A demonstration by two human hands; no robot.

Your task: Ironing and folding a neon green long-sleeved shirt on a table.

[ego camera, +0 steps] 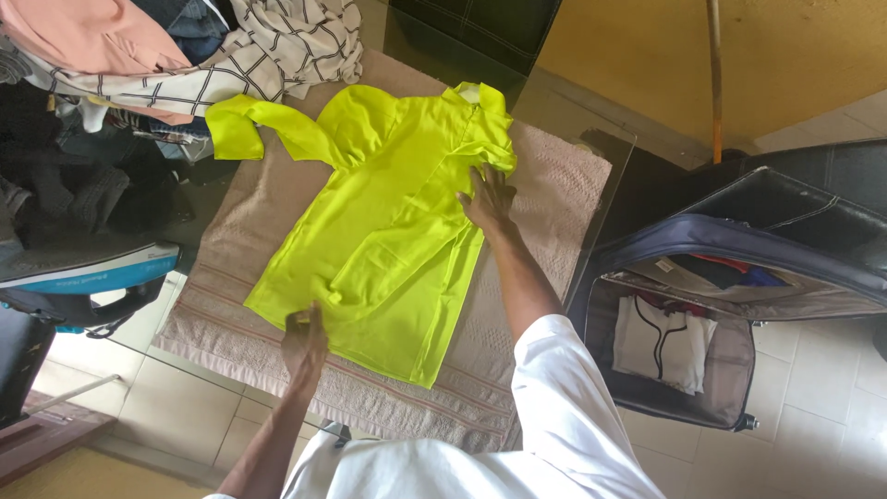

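I pressed both hands flat and open, left hand (305,340) at the hem, right hand (487,199) near the collar, smoothing the yellow shirt (388,231) outward on what looked like a towel-covered table (545,231).

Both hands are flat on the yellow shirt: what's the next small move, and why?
Probably fold in the spread sleeve. The left hand pins the hem and the right hand presses the folded side of the yellow shirt, but that sleeve lies stretched out over the towel.
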